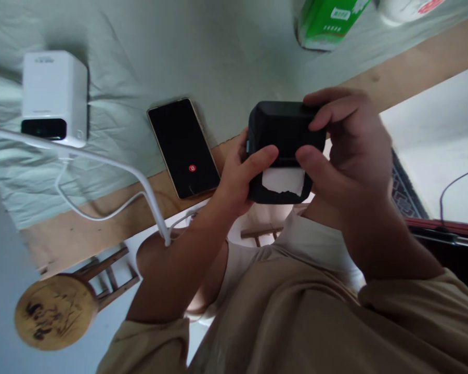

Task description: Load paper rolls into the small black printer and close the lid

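Both of my hands hold a small black receipt printer [284, 127] above the near edge of the table. A strip of white paper [283, 180] with a torn lower edge lies at its slot. My left hand [244, 171] grips the printer's left side, its thumb pressing on the front face. Around the right side and top corner wraps my right hand [347, 140], with its thumb close to the paper and fingers on the upper edge. The undersides of the printer and most left fingers are hidden. Just left of the printer lies a phone [183, 148] with a dark screen and a red icon.
On the cloth-covered table [159, 47], a white power bank [54, 93] stands at the left. A white cable [117, 165] crosses toward my left forearm. A green carton [329, 23] and a white container [405, 10] are at the back. A round wooden stool [56, 311] stands lower left.
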Demonstrator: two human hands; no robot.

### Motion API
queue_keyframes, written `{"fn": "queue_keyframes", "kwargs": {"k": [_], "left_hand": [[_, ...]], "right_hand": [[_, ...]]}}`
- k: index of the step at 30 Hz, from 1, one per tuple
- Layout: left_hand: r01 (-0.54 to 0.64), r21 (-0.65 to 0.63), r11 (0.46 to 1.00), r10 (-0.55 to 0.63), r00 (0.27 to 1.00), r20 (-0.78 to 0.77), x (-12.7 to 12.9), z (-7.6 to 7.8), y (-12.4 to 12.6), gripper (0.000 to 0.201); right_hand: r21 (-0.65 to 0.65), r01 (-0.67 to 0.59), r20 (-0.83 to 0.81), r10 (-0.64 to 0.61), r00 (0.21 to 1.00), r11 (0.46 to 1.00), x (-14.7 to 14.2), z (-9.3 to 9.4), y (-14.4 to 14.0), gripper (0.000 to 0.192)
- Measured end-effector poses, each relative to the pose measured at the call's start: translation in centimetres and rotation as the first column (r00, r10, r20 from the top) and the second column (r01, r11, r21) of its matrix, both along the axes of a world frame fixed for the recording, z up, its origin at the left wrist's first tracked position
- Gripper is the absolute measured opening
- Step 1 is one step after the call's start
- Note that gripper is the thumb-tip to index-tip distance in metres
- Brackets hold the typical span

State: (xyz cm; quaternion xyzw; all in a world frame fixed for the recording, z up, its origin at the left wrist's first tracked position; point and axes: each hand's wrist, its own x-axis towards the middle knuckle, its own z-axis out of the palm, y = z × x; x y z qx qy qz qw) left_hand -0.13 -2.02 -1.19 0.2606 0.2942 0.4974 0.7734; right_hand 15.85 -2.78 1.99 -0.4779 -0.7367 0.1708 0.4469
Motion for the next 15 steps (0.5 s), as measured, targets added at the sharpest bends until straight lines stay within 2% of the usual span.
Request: {"fn": "queue_keyframes", "kwargs": {"k": [3,9,13,15], "left_hand": [[0.001,-0.016,1.000,-0.001,1.000,0.010,-0.1,0.0,0.0,0.028],[0.006,0.009,1.000,-0.006,1.000,-0.010,-0.3,-0.1,0.0,0.032],[0.021,0.005,1.000,-0.021,1.000,0.007,0.0,-0.1,0.0,0.028],[0.002,-0.045,0.999,0.000,0.999,0.037,0.1,0.0,0.0,0.024]], "right_hand": [[-0.030,0.005,0.092,-0.002,0.996,1.000,0.1,0.2,0.1,0.027],[-0.026,-0.027,0.194,0.031,0.980,0.999,0.7,0.5,-0.1,0.041],[-0.008,0.000,0.177,0.001,0.984,1.000,0.9,0.2,-0.5,0.040],[-0.001,0.007,0.123,-0.007,0.992,1.000,1.2,-0.4,-0.5,0.039]]}}
